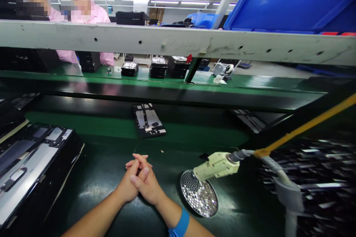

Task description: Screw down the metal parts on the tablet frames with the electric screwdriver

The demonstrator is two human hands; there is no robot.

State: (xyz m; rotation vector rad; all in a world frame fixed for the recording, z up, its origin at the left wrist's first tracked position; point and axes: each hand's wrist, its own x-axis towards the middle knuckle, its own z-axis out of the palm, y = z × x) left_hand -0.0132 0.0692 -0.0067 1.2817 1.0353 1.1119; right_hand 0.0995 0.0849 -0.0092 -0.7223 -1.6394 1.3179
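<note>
Resting on the green bench [105,177], the hands are clasped together with fingers interlaced, the left hand [128,183] under and beside the right hand [148,185], gripping nothing but each other; the right wrist wears a blue band [180,226]; nearest to them, just to the right, lies a round dish [200,197] full of tiny shiny screws, and over its edge hangs a cream-coloured screwdriver [217,165] on a grey cable; beyond the hands, well apart, a dark circuit board [148,120] lies flat by the raised ledge; it looks thin, stiff and light, with bare parts on top, so it is probably fragile and best taken by its edges; the screws look small and slippery; dark trays [30,163] stand at the left; two people in pink sit across the line.
</note>
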